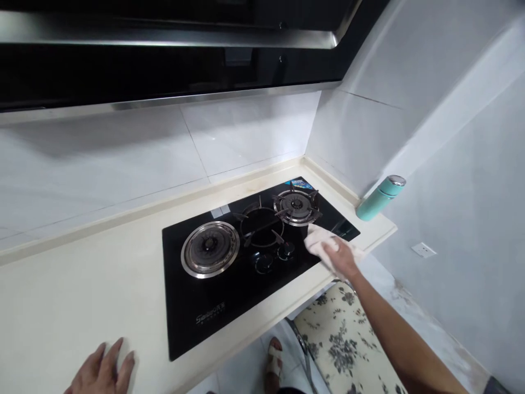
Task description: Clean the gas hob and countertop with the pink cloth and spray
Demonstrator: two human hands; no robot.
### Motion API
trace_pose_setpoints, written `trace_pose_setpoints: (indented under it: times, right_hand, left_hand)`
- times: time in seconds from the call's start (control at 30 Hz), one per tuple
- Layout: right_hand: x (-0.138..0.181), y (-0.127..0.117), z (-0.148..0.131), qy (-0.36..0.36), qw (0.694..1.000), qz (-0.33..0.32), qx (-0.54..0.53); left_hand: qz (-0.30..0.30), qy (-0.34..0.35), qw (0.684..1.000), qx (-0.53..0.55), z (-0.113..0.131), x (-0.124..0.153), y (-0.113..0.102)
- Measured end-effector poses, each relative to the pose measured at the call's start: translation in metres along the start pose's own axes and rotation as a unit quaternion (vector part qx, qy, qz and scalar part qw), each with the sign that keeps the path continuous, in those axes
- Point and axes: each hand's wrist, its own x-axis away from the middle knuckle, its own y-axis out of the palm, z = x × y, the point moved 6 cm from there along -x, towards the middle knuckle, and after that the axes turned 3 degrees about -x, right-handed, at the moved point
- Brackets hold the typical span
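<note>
My right hand (341, 256) grips a pale cloth (320, 241) and presses it on the front right part of the black glass gas stove (233, 306). Just behind the cloth is the right burner (296, 205), with its pan support in place. A loose-looking pan support ring (262, 227) lies on the glass between the two burners. The left burner (210, 249) has no support on it. Two control knobs (274, 257) sit left of the cloth. My left hand (104, 369) rests on the cream countertop (82, 290), fingers apart, holding nothing.
A turquoise thermos (379, 198) stands at the counter's right end by the wall. Low overhead hangs a black range hood (172, 71). A chair with a floral seat (344, 339) is below the counter's front edge. A socket (424, 250) is on the right wall.
</note>
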Motion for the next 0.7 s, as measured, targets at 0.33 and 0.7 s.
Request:
trace_pose_setpoints:
  times: [0.33,0.7]
  right_hand:
    - [-0.059,-0.026,0.041,0.049,0.989,0.097,0.096]
    - [0.211,0.149,-0.133,-0.274,0.949,-0.151,0.039]
  left_hand:
    - [0.007,0.010,1.000,-0.013,0.010,0.004,-0.003]
    - [-0.004,0.031,0.999,-0.013,0.007,0.004,0.001]
